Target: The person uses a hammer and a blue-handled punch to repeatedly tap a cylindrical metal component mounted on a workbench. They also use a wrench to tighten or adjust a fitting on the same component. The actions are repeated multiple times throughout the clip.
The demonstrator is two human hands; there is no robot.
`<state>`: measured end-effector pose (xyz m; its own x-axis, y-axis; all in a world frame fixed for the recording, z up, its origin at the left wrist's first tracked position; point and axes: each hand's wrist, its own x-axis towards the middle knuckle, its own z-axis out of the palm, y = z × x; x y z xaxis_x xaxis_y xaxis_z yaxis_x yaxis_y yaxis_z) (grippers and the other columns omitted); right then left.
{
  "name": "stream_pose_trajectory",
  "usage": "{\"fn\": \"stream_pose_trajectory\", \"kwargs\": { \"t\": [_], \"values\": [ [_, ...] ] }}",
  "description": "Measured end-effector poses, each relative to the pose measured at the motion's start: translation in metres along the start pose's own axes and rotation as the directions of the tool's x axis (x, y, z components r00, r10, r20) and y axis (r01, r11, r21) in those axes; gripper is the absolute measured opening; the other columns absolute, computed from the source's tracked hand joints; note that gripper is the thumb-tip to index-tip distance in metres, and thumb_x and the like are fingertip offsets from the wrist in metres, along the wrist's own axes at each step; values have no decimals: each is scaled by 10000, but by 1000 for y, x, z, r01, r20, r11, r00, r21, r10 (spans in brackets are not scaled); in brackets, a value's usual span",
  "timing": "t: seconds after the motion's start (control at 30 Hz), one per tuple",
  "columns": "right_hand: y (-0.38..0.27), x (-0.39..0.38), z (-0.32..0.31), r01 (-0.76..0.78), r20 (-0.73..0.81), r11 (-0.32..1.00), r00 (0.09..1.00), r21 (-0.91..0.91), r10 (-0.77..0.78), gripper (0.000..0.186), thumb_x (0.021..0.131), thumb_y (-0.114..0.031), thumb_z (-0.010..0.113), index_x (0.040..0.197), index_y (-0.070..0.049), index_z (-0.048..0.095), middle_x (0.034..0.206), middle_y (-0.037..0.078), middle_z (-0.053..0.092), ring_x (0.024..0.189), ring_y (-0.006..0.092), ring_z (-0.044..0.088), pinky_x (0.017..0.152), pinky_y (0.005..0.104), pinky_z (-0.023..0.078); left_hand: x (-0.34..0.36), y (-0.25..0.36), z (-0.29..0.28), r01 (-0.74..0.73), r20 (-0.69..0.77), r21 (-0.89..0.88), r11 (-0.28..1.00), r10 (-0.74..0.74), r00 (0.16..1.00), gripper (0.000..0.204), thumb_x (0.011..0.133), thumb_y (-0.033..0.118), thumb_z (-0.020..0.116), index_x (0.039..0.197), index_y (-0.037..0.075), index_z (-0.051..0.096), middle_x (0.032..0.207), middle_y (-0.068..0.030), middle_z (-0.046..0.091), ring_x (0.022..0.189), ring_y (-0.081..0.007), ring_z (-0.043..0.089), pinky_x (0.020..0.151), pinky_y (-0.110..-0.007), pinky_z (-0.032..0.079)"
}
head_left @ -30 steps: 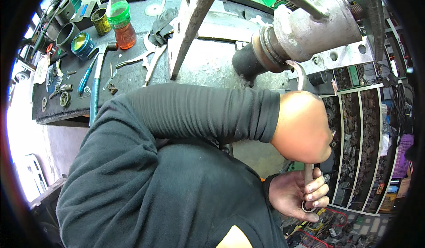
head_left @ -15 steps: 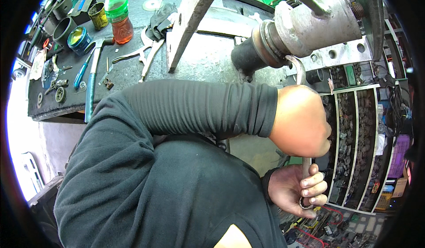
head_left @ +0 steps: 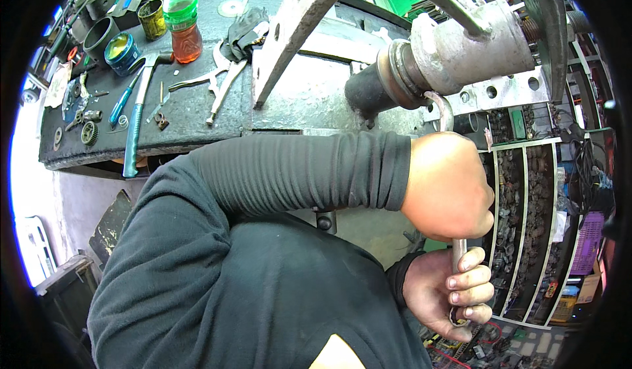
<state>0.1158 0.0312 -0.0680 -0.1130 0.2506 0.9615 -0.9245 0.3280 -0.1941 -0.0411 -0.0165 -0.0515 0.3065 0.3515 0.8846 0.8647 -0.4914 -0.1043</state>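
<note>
A bent wrench (head_left: 459,247) is being gripped by both bare hands, at the person's right and on the near side of a pale metal cylinder (head_left: 471,53). By the left hand (head_left: 444,188), the middle of the shaft is being enclosed in a closed fist, the back of the hand facing up, while the dark sleeve (head_left: 303,171) is crossing from left to right. By the right hand (head_left: 447,293), the lower part is being held in curled fingers, with the thumb near the ring-shaped end (how firmly it is being pressed, one cannot tell). The curved far end is being held against, or very near to, the brown collar (head_left: 397,73) of the cylinder; a real contact cannot be confirmed. On the dark workbench (head_left: 197,125), at the left, a teal-handled hammer (head_left: 138,115), silver pliers (head_left: 227,92), a small gear (head_left: 90,132) and a green-capped bottle (head_left: 184,26) are being kept. At the far right, a shelf rack (head_left: 526,143) is being filled by many metal parts (head_left: 510,237).
</note>
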Motion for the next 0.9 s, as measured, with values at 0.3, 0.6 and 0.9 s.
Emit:
{"fn": "stream_pose_trajectory", "kwargs": {
  "t": [0.3,0.6,0.9],
  "values": [
    [-2,-18,-10,-38,-101,999,994,10,39,328,946,-413,451,810,-115,472,710,13,417,712,170,440,770,374,351,0,2,4,43,129,45,998,-48,990,155,673,264,608,630,129,543,582,-19,562,544,-214,624,445,-352,480],
    [-1,-23,-9,-55,-158,997,985,53,63,361,1000,-429,363,849,-107,421,728,22,435,647,166,465,788,397,439,-3,7,5,111,99,38,993,-114,989,97,650,251,646,623,159,658,641,-10,656,602,-208,663,459,-364,499],
    [-7,-20,-18,26,34,993,999,-112,-23,379,974,-473,372,866,-131,493,733,-5,453,714,157,468,791,382,385,-6,4,10,6,-45,55,998,-3,999,187,633,292,597,576,144,498,534,11,509,477,-179,573,422,-342,448]
  ]
}}
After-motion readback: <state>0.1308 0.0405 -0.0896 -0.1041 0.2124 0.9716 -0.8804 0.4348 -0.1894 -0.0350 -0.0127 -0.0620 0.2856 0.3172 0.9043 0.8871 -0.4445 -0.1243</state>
